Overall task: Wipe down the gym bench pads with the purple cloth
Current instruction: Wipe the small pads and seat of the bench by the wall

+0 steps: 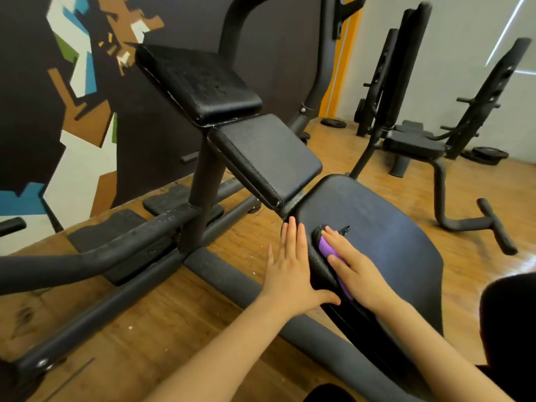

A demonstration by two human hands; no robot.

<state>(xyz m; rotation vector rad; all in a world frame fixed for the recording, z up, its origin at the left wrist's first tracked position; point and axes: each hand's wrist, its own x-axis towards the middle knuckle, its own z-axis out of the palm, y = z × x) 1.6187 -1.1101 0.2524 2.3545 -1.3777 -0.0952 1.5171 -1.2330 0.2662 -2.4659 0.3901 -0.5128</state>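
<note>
The bench has three black pads: a wide seat pad (385, 236) nearest me, a sloped middle pad (266, 155) and a raised top pad (200, 82). My right hand (353, 271) lies flat on the purple cloth (327, 249), pressing it onto the left edge of the seat pad; most of the cloth is hidden under the hand. My left hand (290, 268) has straight fingers and rests flat against the seat pad's left side, thumb under the rim.
The bench's black steel frame (121, 250) and rubber floor mats spread to the left on the wooden floor. A second bench with upright racks (414, 140) and weight plates (490, 153) stands at the back right. A painted wall runs behind.
</note>
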